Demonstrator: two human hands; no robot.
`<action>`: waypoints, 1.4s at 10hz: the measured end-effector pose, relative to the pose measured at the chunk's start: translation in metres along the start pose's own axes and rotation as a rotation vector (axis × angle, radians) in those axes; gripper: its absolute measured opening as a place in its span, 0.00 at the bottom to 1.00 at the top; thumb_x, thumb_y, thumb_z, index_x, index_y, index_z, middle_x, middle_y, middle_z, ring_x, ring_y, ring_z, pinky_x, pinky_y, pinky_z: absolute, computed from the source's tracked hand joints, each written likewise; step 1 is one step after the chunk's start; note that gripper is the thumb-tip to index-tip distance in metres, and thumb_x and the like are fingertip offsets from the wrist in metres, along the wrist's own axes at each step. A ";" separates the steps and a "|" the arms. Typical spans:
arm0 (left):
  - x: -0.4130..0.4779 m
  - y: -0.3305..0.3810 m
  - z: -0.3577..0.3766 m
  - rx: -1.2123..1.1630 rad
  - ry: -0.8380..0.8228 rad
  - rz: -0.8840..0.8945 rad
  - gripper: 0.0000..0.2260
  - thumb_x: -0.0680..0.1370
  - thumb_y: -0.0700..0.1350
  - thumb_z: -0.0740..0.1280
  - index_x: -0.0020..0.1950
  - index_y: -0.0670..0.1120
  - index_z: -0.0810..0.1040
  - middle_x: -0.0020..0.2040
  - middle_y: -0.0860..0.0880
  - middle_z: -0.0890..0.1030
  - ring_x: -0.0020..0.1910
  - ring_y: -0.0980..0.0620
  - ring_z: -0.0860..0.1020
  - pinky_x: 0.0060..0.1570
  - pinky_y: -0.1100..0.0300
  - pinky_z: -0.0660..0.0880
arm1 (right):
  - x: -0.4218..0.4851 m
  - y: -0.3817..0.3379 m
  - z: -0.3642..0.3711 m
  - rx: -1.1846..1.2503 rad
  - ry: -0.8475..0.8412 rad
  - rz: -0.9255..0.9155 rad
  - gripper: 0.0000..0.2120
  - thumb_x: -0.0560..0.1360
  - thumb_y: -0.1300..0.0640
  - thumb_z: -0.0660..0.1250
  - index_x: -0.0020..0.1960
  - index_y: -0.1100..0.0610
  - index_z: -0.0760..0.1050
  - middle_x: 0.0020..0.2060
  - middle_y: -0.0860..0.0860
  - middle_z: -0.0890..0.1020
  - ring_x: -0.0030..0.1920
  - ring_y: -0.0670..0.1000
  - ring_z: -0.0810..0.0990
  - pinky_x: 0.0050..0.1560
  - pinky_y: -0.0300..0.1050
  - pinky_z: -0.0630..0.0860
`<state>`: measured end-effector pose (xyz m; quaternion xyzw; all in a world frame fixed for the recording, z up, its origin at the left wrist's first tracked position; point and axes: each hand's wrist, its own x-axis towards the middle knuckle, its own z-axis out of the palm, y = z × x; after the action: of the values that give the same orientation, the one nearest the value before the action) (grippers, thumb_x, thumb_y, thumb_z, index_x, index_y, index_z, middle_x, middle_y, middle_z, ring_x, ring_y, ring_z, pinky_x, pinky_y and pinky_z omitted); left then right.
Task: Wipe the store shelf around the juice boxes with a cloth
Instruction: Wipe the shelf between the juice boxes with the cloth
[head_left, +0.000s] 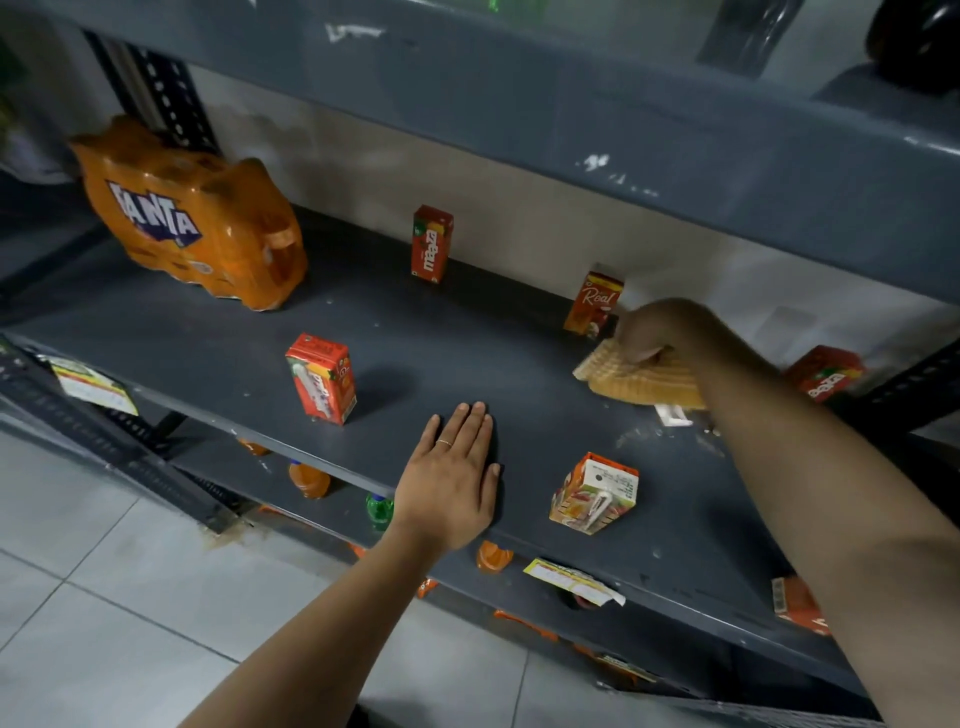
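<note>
A dark grey metal shelf (415, 358) holds several small juice boxes. A red Maaza box (431, 244) stands at the back, a Real box (595, 301) to its right, a red box (322, 379) near the front left, a tilted box (595, 493) near the front, and another red box (826, 375) at the far right. My right hand (660, 332) is shut on a yellow-orange cloth (641, 379), pressed on the shelf just beside the Real box. My left hand (452, 478) lies flat and open on the shelf's front part.
A shrink-wrapped Fanta pack (192, 218) sits at the shelf's back left. Another shelf (571, 104) hangs close overhead. Bottles (309, 479) stand on the lower shelf. Price labels (574, 581) stick to the front edge. A white scrap (672, 415) lies by the cloth. Tiled floor (104, 597) is below left.
</note>
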<state>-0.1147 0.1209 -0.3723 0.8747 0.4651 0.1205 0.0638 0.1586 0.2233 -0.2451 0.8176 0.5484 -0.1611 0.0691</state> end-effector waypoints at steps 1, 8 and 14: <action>0.000 -0.001 0.000 0.002 -0.001 0.000 0.27 0.80 0.54 0.47 0.77 0.41 0.57 0.77 0.44 0.57 0.77 0.48 0.52 0.75 0.49 0.46 | 0.001 -0.008 -0.007 -0.062 0.094 -0.043 0.19 0.74 0.56 0.63 0.63 0.61 0.74 0.59 0.60 0.79 0.59 0.61 0.78 0.57 0.52 0.75; 0.001 -0.001 0.000 0.020 -0.040 -0.012 0.29 0.80 0.55 0.43 0.77 0.42 0.55 0.78 0.45 0.56 0.77 0.48 0.52 0.75 0.49 0.47 | -0.020 0.062 -0.018 0.090 0.306 -0.040 0.24 0.74 0.40 0.64 0.57 0.57 0.80 0.54 0.55 0.81 0.54 0.60 0.79 0.55 0.48 0.74; 0.000 -0.001 0.003 0.016 -0.017 -0.017 0.29 0.79 0.55 0.45 0.75 0.41 0.61 0.76 0.44 0.61 0.76 0.47 0.57 0.74 0.49 0.51 | -0.116 0.069 0.114 0.011 0.183 -0.249 0.23 0.70 0.69 0.63 0.57 0.48 0.82 0.62 0.47 0.79 0.63 0.56 0.74 0.65 0.49 0.71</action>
<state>-0.1147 0.1216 -0.3753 0.8722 0.4728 0.1086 0.0616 0.1601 0.0619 -0.3175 0.7550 0.6486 -0.0962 -0.0063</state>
